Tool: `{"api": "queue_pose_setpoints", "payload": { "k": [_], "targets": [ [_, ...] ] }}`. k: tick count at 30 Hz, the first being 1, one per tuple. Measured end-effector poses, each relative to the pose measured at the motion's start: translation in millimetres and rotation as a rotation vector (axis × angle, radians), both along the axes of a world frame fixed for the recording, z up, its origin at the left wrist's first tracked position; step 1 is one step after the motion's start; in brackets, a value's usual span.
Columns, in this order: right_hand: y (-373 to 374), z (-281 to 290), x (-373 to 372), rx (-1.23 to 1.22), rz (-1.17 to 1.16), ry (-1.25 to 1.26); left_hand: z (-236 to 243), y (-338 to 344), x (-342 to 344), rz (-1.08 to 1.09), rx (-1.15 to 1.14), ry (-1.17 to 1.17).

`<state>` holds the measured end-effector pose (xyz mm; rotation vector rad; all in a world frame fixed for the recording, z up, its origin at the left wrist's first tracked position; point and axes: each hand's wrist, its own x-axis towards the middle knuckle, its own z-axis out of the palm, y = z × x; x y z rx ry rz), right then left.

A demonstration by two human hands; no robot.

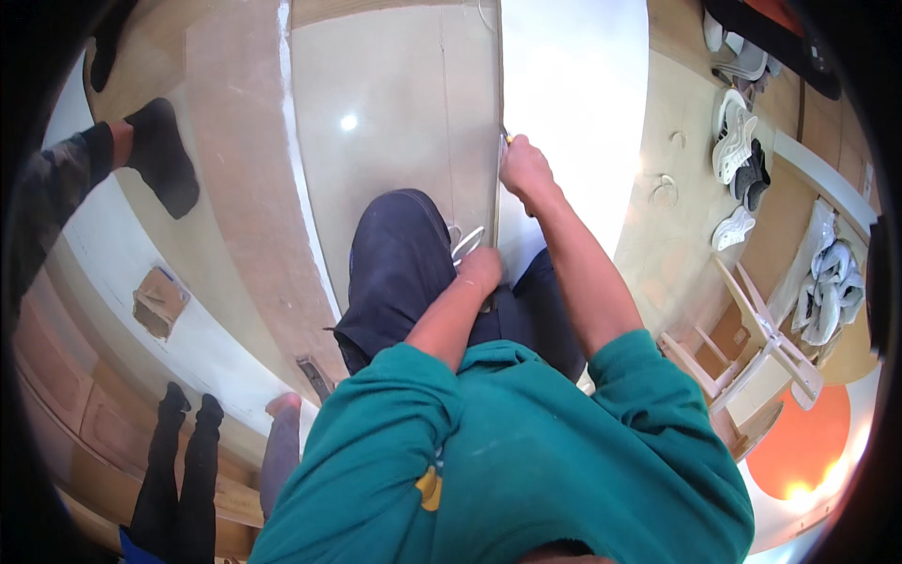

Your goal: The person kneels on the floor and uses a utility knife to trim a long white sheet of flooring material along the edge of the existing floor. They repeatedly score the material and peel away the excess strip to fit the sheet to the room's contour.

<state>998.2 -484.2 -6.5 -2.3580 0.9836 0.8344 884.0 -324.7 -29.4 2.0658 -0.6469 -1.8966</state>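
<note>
My right hand (528, 175) is closed on what looks like a utility knife (508, 139), of which only a small yellow and dark part shows. It is at the left edge of a long white panel (573, 85), farther from me than my other hand. My left hand (481, 270) is closed low on the same edge, between my knees. A thin white strip (467, 242) curls up beside its fingers; the fingers' undersides are hidden. My dark-trousered left knee (402, 230) is bent just left of the strip.
Left of the panel lies a pale floor board (376, 113), then a brownish board (235, 122) with a white edge. People's feet and legs (174, 451) are at the left. Shoes (735, 141), a wooden stool (766, 343) and thin curled strips (664, 192) are at the right.
</note>
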Motion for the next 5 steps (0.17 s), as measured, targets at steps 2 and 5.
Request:
{"api": "queue_pose_setpoints", "payload": {
  "k": [2,5],
  "targets": [
    [12.2,9.8,-1.8,0.015,-0.021,0.004,-9.8,5.2,0.7,-0.026,0.005,0.052],
    [8.6,14.7,-4.3,0.035,-0.044,0.078,-4.7,2.3,4.2,-0.058,0.03,0.034]
  ]
}}
